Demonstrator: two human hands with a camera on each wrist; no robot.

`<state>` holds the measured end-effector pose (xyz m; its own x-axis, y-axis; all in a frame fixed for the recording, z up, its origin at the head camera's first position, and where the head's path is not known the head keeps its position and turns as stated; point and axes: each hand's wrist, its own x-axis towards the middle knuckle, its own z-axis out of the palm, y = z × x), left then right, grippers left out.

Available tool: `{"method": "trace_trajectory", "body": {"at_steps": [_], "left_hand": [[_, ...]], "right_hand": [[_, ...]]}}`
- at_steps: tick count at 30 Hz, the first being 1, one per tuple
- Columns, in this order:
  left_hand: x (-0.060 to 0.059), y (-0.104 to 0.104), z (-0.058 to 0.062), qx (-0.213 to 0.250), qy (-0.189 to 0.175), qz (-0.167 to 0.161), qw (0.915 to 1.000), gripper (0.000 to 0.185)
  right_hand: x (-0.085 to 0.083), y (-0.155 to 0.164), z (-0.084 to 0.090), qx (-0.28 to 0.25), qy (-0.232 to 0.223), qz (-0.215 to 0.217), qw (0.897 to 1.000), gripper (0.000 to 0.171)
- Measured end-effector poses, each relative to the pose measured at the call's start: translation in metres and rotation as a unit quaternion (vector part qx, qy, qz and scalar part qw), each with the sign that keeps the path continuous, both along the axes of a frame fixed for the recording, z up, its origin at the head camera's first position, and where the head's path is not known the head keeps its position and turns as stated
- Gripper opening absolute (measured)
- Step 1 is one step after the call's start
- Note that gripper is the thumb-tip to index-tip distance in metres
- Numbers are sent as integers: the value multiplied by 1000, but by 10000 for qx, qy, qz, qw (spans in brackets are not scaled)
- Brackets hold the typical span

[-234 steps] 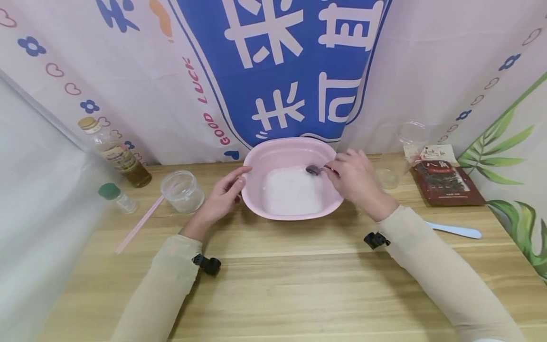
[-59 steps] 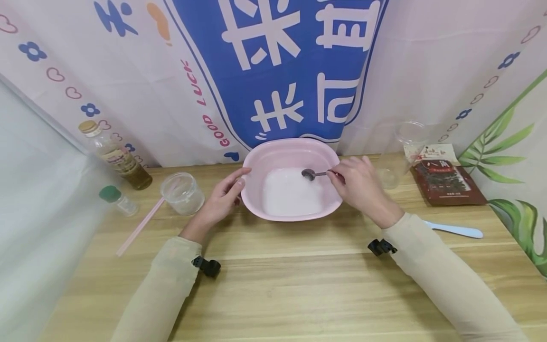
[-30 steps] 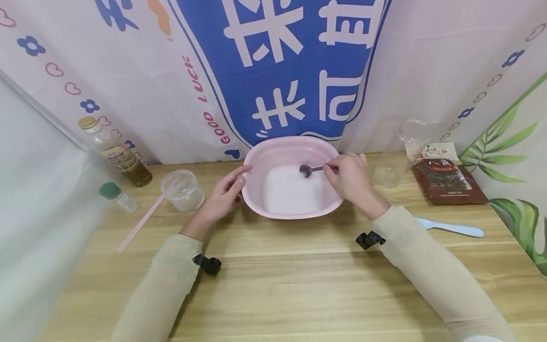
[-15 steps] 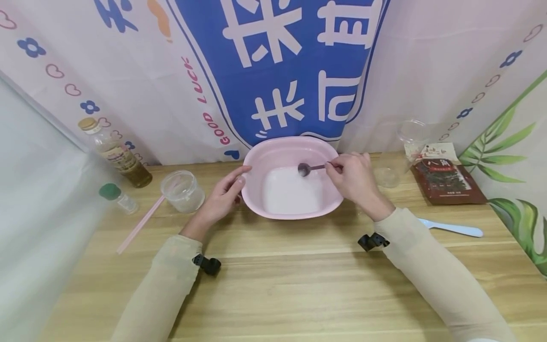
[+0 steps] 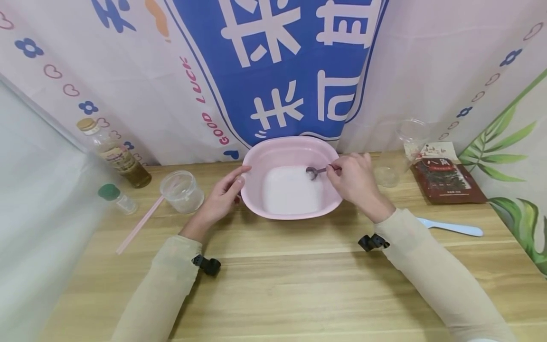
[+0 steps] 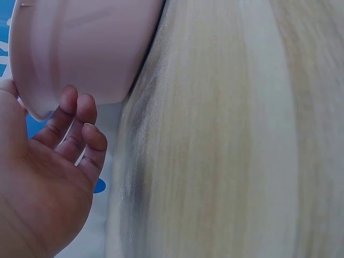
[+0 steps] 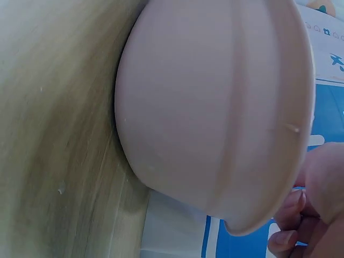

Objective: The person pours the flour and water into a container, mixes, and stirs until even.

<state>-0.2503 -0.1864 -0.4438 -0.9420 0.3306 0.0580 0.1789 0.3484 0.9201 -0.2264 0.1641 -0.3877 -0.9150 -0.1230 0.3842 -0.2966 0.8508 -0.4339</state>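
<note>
A pink plastic basin [image 5: 292,146] stands on the wooden table against the printed cloth, with smooth white contents [image 5: 292,192] across its bottom. At its left end my left hand [image 5: 220,197] holds the rim, the thumb at the edge and the other fingers bent along the outside wall in the left wrist view. Over the basin's right rim, my right hand [image 5: 354,180] pinches the handle of a small dark spoon [image 5: 312,173]. The spoon's bowl is inside the basin, low over the white contents near the right wall. In the right wrist view, the basin wall hides the spoon.
On the left are an oil bottle [image 5: 121,159], a green-capped shaker [image 5: 117,197], a clear tub [image 5: 183,192] and pink chopsticks [image 5: 138,227]. To the right lie a brown spice packet [image 5: 446,183], clear plastic ware [image 5: 387,176] and a light blue utensil handle [image 5: 457,229].
In the right hand, the spoon has shifted left and back right within the basin, its bowl now turned differently. The left hand has stayed at the rim.
</note>
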Motion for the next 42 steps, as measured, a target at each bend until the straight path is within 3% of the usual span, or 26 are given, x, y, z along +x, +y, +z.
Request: {"method": "trace_trajectory", "body": {"at_steps": [6,10,18,26,29,34,42], "left_hand": [[-1,-2,-1,2,45,-16,10000,45],[-1,-2,-1,-19,37,-14,10000,45],[0,-1,0,-130,36,-19,9999,46],[0,0,0,-35,31,-37,10000,45],[1,0,0,-5,42,-30,10000,45],[0,0,-1,-15,18,-28,10000,45],[-1,-1,0,-64,1,-18,10000,45]], "right_hand": [[5,-7,-2,-640,-162,700,9954,20],[9,-14,-3,-524,-404,1010,9927,20],[6,-6,0,74,-220,468,9986,18],[3,0,-1,-477,-44,418,9980,22],[2,-5,0,-601,-229,500,9967,21],[3,-11,1,-241,-615,532,9964,22],[-1,6,3,-112,-165,219,9996,21]]}}
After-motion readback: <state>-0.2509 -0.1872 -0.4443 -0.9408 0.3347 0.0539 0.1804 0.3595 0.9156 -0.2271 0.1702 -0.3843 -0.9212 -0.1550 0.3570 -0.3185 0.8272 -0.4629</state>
